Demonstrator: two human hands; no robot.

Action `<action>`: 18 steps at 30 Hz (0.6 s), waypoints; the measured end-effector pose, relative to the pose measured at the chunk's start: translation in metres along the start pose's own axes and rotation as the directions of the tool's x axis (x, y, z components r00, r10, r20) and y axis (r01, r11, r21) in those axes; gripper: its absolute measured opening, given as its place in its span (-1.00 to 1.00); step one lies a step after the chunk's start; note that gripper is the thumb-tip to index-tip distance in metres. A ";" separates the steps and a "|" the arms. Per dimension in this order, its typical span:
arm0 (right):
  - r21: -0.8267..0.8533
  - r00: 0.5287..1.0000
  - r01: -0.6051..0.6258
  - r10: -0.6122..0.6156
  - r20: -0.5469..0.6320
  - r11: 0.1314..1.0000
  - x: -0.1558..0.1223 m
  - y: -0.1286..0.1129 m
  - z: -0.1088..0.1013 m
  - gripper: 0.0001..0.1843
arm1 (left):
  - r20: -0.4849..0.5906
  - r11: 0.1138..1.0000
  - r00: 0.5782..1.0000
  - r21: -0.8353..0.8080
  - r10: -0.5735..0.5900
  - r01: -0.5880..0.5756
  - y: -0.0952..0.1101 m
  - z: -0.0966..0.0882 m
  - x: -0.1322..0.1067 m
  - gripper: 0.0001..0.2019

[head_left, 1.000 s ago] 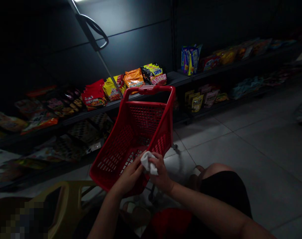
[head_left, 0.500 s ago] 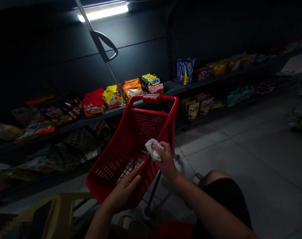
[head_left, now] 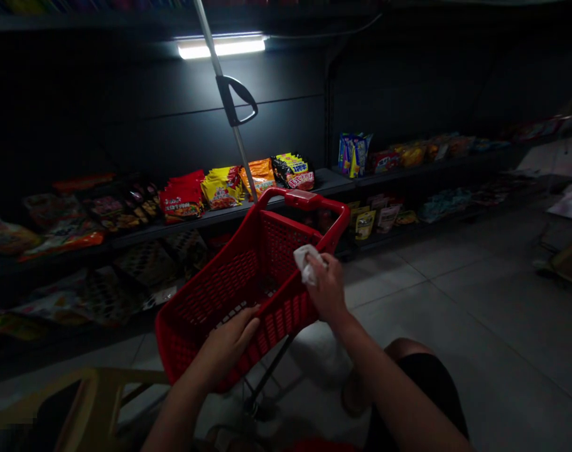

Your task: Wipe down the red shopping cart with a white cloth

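In front of me stands a red plastic shopping cart (head_left: 286, 307) with slotted basket walls and a raised handle at its far end. My left hand (head_left: 232, 336) grips the near side rim, its fingers over the inner side and its thumb outside. Farther along the same rim, close to the handle, my right hand (head_left: 328, 285) is closed around a crumpled white cloth (head_left: 307, 262). The cloth lies against the red rim. Part of the cloth is hidden by my fingers.
Behind the cart runs a dark shelf (head_left: 335, 181) with snack packets (head_left: 222, 187). A metal pole with a black handle (head_left: 236, 100) rises between cart and shelf. A yellowish chair (head_left: 95, 402) is at lower left. Tiled floor (head_left: 436, 314) stretches right.
My right hand has slid the cloth along the rim toward the cart's handle. The cart has turned slightly, and the whole view has shifted. My left hand stays on the rim.
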State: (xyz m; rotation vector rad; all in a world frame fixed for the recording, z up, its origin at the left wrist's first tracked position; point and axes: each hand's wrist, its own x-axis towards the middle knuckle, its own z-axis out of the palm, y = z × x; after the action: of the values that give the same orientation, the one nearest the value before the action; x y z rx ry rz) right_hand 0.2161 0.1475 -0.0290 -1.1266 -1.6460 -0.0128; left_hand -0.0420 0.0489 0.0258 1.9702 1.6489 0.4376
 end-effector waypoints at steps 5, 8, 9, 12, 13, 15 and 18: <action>0.132 0.905 0.306 -0.332 0.267 0.943 -0.054 -0.031 0.021 -0.44 | -0.026 0.987 0.997 0.141 -0.077 0.079 0.008 0.008 0.011 -0.56; 0.102 0.923 0.309 -0.324 0.207 0.946 -0.024 -0.017 0.010 -0.62 | -0.007 0.990 0.999 0.131 -0.044 0.045 0.004 0.006 0.009 -0.56; 0.071 0.941 0.284 -0.293 0.171 0.956 -0.007 -0.009 0.004 -0.67 | -0.009 0.991 0.999 0.127 -0.038 0.038 0.002 0.004 0.008 -0.56; -0.028 0.996 0.084 -0.085 -0.029 0.996 0.039 0.013 -0.009 -0.74 | -0.019 0.992 0.999 0.119 -0.028 0.030 0.001 0.002 0.007 -0.55; -0.033 0.995 0.002 -0.006 -0.104 0.999 0.047 0.017 -0.010 -0.73 | -0.019 0.993 1.000 0.114 -0.022 0.025 0.001 0.002 0.007 -0.54; -0.001 0.974 -0.105 0.103 -0.204 0.994 0.047 0.018 -0.006 -0.68 | -0.010 0.995 1.000 0.098 -0.011 0.012 0.003 0.002 0.007 -0.55; 0.085 0.991 -0.064 0.074 -0.110 0.994 0.013 0.004 0.009 -0.60 | -0.001 0.997 1.000 0.072 0.005 -0.005 0.003 0.002 0.008 -0.56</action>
State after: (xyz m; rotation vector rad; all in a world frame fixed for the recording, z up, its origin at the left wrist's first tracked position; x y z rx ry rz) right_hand 0.2130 0.1630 -0.0247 -1.1008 -1.4934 0.0336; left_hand -0.0364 0.0557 0.0252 2.0270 1.6820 0.3858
